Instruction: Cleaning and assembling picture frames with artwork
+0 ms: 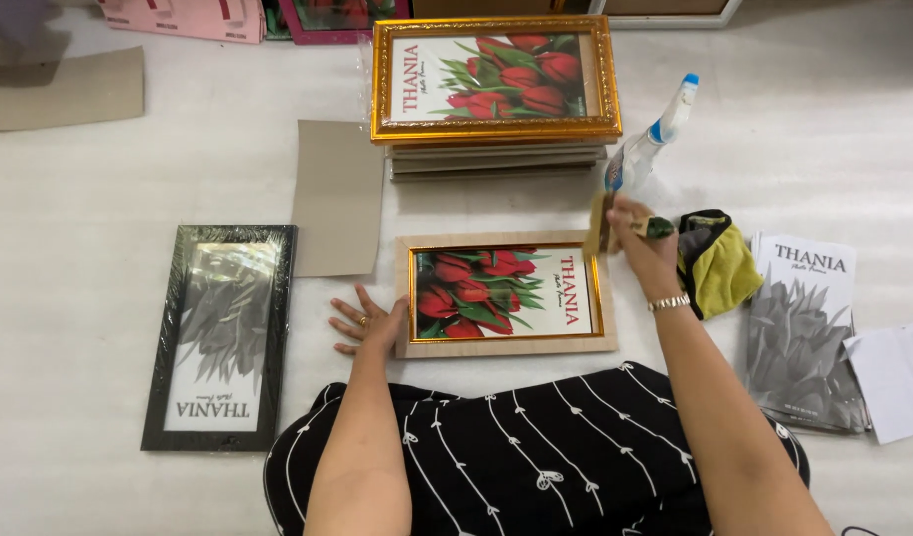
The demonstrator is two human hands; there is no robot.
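Red tulip print in pale wood frame (506,294), gold frame (495,79), black frame (220,337), yellow-green cloth (719,264)

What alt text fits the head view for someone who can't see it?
Seen from above, a person's left hand steadies a light wooden picture frame showing red tulips, while the right hand holds a small object at its top right corner. A spray bottle and a yellow cloth lie nearby.

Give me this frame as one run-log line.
left hand: flat, steadying light wooden frame | right hand: holds small blurred item over frame corner | spray bottle, yellow cloth beside it
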